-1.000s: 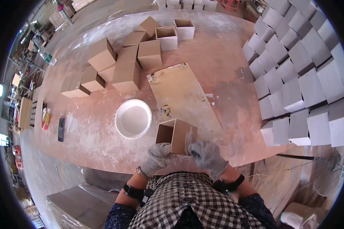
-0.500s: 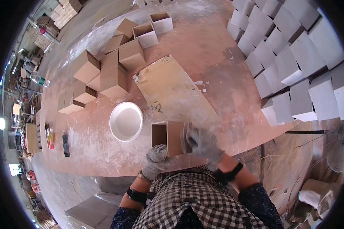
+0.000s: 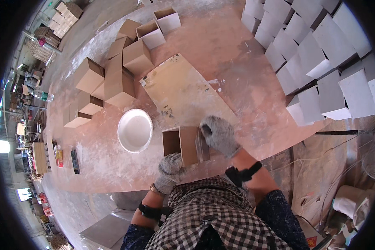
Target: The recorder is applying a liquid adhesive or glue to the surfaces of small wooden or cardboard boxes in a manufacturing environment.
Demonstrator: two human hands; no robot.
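A brown cardboard box (image 3: 188, 146) lies near the table's front edge, its open end facing left. My left hand (image 3: 171, 168), in a grey glove, is closed on the box's near wall by the opening. Beside the box's right end is my right hand (image 3: 218, 135), also gloved in grey and closed. From it a thin, flat, scraper-like tool (image 3: 202, 148) reaches down along that end of the box, blurred by motion. Its exact kind is unclear. Left of the box stands a round white basin (image 3: 135, 131) with a pale inside.
A yellowish board (image 3: 187, 89) lies beyond the box. Several brown boxes (image 3: 120, 85) are grouped at the far left, two with white sides. Many whitish boxes (image 3: 298, 68) stand stacked at the right. A dark phone-like object (image 3: 75, 161) lies at the left edge.
My right hand has moved up and slightly left, with the tool still at the box's right end. My left hand keeps its grip. The whole view has shifted slightly.
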